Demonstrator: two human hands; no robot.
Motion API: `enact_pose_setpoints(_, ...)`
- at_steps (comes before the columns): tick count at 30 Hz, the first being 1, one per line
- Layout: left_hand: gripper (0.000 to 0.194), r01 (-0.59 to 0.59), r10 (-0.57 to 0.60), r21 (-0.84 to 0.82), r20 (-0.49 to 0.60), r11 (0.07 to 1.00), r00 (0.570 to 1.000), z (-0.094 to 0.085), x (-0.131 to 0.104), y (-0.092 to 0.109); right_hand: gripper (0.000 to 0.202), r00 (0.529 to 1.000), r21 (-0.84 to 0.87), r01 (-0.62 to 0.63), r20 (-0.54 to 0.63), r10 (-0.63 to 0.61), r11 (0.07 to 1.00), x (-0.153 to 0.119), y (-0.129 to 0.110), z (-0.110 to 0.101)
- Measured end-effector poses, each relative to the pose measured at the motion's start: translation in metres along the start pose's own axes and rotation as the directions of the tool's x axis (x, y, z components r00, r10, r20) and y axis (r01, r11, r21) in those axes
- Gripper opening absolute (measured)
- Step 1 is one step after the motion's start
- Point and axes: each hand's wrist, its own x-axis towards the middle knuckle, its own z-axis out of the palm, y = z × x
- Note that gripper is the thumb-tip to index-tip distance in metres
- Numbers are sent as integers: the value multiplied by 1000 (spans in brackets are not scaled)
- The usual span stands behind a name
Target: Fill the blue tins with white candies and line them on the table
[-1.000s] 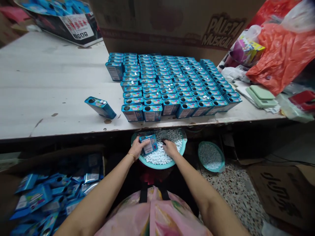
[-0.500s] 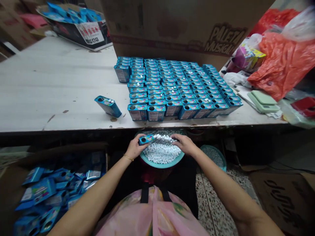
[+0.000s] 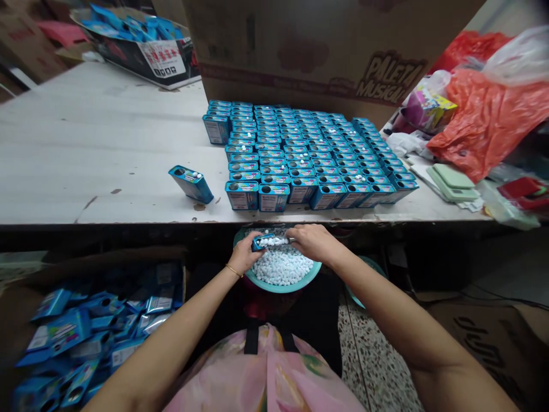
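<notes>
1. Left hand (image 3: 243,256): closed round one blue carton (image 3: 256,246), above the near-centre basin (image 3: 283,288).
2. Right hand (image 3: 315,244): has moved in leftward; narrow grip, apparently on a scoop, mostly hidden.
3. White pellets (image 3: 274,242): have shifted left to the carton's opening; judged to be entering it.
4. Filled rows (image 3: 272,197): blue cartons, far side, on table (image 3: 107,149); contents unclear.

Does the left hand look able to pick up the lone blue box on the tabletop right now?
Probably not: the left hand holds another box, though the lone box stands apart from the rows.
</notes>
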Motion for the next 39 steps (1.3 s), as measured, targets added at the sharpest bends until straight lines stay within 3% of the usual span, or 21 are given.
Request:
enact_pose_setpoints(7,39,-47,47,-49,6,998,999,3,0,8,27,1000,-57,-22,0,22,998,-7,-9,-8)
enact_pose_setpoints(12,39,-59,57,-129,-24,990,998,-7,-9,17,30,992,23,-33,-117,36,999,-31,5,-11)
enact_pose_setpoints(16,40,-82,82,-225,-8,971,997,-36,-23,30,31,972,151,-108,-190,136,983,-50,32,9)
enact_pose_setpoints(20,42,-70,40,-215,-141,974,989,-96,-23,35,32,960,294,-128,-202,193,947,-58,50,46)
enact_pose_setpoints(23,47,-56,-4,-221,-262,974,965,-151,-9,20,34,957,420,-105,-204,207,902,-58,55,73)
enact_pose_setpoints(25,49,-41,-34,-265,-270,964,962,-181,7,0,35,956,485,-96,-198,216,869,-57,53,86)
enact_pose_setpoints(28,52,14,-83,-300,-217,954,973,-208,32,-38,35,956,543,-103,-177,234,833,-56,48,100)
enact_pose_setpoints(31,51,8,-49,-200,-204,980,978,-214,54,-69,36,956,563,-116,-161,247,818,-52,41,106)
enact_pose_setpoints(35,46,5,4,28,-311,1000,950,-210,82,-88,37,961,568,-130,-129,243,813,-41,29,107)
enact_pose_setpoints(39,75,85,-88,-25,-392,996,916,-212,119,-95,37,965,576,-137,-105,239,806,-29,17,110)
